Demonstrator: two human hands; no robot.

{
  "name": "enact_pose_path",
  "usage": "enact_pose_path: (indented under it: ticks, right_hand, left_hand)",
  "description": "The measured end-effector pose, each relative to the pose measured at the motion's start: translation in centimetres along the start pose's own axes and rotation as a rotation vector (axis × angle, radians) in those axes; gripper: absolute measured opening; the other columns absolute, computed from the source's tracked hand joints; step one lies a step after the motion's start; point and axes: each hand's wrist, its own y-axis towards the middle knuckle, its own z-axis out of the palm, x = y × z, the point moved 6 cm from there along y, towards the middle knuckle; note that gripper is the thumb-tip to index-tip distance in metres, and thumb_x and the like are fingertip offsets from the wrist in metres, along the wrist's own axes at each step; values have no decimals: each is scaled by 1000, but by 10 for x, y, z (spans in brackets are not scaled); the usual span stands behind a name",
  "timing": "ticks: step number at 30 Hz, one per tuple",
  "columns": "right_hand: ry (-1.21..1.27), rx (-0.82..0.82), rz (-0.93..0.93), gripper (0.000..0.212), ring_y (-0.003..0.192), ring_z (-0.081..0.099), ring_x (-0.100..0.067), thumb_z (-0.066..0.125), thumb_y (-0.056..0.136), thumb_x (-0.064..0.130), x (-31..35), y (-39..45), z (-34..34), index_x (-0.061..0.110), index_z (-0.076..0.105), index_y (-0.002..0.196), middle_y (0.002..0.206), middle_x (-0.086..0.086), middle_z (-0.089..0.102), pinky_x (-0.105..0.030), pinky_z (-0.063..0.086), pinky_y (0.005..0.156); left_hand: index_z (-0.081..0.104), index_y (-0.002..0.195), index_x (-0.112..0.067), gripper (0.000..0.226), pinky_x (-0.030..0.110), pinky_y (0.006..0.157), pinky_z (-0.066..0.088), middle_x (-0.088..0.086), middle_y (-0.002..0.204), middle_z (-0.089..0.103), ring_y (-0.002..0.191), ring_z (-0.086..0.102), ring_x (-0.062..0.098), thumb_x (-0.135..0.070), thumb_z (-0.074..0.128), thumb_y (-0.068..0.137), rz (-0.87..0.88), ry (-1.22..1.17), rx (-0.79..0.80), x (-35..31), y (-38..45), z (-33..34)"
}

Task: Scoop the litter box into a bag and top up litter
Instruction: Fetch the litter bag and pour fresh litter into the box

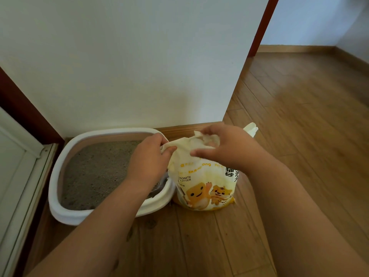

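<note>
The yellow-and-white plastic litter bag (203, 180) with cartoon animals stands on the wooden plank floor (199, 236), touching the white oval litter box (111, 208) at its 9 o'clock. Both hands grip its gathered top — left hand (149, 158) at 10 o'clock, right hand (221, 146) at 12. Grey litter (93, 170) fills the box.

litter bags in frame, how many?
1: the yellow litter bag stands on the floor right of the litter box; left hand and right hand grip its top. None hidden, seemingly.
</note>
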Motion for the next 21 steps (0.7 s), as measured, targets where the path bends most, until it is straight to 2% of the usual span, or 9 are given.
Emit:
enact_pose_path:
  ticks: [2, 3, 4, 7, 9, 12, 16, 19, 21]
  right_hand:
    - [-82, -10, 46, 38, 93, 64, -12, 76, 87, 44, -7, 5, 7, 27, 67, 119, 105, 10, 68, -32, 54, 78]
    - [-102, -52, 78, 21, 83, 63, -15, 71, 92, 37, -13, 8, 8, 22, 68, 105, 94, 5, 67, -30, 51, 69]
    - [-122, -88, 89, 16, 73, 61, -16, 65, 97, 34, -17, 11, 7, 19, 65, 90, 82, 3, 64, -29, 45, 60]
    - [-119, -113, 98, 34, 58, 50, -12, 59, 101, 32, -19, 14, 8, 20, 51, 70, 69, 1, 56, -27, 35, 51]
    - [-127, -118, 112, 28, 62, 53, -14, 57, 101, 26, -19, 14, 8, 17, 56, 75, 72, -1, 59, -29, 40, 53]
    - [-119, -151, 131, 22, 81, 63, -23, 47, 95, 9, -21, 15, 5, 9, 68, 94, 88, -8, 68, -36, 53, 69]
    - [-77, -160, 139, 25, 88, 64, -22, 47, 93, 7, -24, 17, 6, 12, 71, 98, 93, -5, 70, -37, 53, 78]
    - [-47, -161, 159, 22, 86, 63, -21, 49, 94, 8, -28, 16, 7, 11, 70, 98, 93, -5, 70, -30, 46, 69]
    - [-29, -154, 175, 20, 82, 59, -18, 48, 95, 6, -31, 17, 6, 13, 68, 96, 91, -4, 68, -25, 38, 61]
  left_hand:
    - [60, 91, -29, 16, 26, 61, 41, -13, 90, 60, 79, 55, 3, -43, 63, 97, 9, 19, 21, 1, 1, 2]
    - [61, 96, -29, 15, 26, 63, 43, -13, 93, 60, 82, 56, 3, -43, 63, 97, 13, 11, 38, 0, 2, 3]
    - [61, 101, -29, 14, 27, 66, 45, -12, 98, 61, 85, 57, 5, -43, 62, 98, 12, -2, 58, 0, 2, 5]
    - [60, 117, -30, 22, 29, 77, 46, -10, 111, 58, 95, 58, 11, -38, 64, 97, -4, -34, 101, 2, 2, 6]
    - [57, 120, -30, 29, 28, 80, 44, -11, 115, 56, 97, 57, 9, -38, 68, 94, -24, -69, 113, 5, 2, 6]
    - [54, 125, -33, 41, 29, 88, 47, -14, 123, 58, 106, 56, 7, -40, 74, 90, -73, -146, 130, 12, -1, 8]
    - [45, 145, -32, 72, 31, 102, 44, -13, 144, 50, 122, 52, 9, -45, 80, 83, -105, -154, 274, 17, -11, 24]
    - [36, 152, -37, 94, 45, 108, 48, -13, 157, 39, 127, 57, 17, -51, 86, 74, -133, -193, 381, 15, -22, 36]
    - [31, 154, -37, 99, 42, 109, 45, -13, 160, 36, 133, 52, 17, -47, 87, 73, -130, -267, 409, 8, -27, 40]
